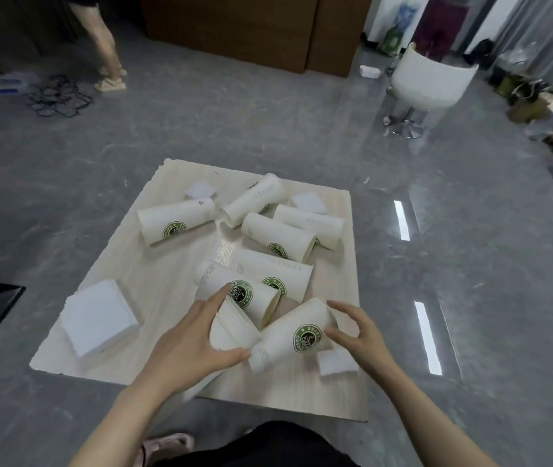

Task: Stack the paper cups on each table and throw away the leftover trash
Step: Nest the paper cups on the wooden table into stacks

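Paper, cream with green round logos: cups lying on their sides all over the pale wood-grain counter [154, 332], none yet standing in a stack. Nearest the front edge, two in hand. Left hand [187, 338] wrapped around a plain-sided cup [231, 328], thumb under it and forefinger stretched over its top, fingers curled in a hold. Right hand [356, 332] at the wide mouth end of a logo cup [292, 335], thumb and fingers [339, 306] curved about the rim; contact looks light, and a firm grip cannot be confirmed. Both cups touching near their middle, angled toward each other in a V. Just behind, a third logo cup [238, 291] leaning against the pair, and another [275, 274] behind that; further cups [175, 220] toward the far left and far right corners. Judged step: gathering the first pair for nesting, the stacking barely begun. Next move likely calls for turning both the same way, mouth to base, and sliding one inside the other, then repeating with the neighbours. Trash untouched: a white napkin stack [100, 318] near the left edge, a loose tissue [335, 362] under the right hand, smaller white squares [308, 202] toward the far edge.
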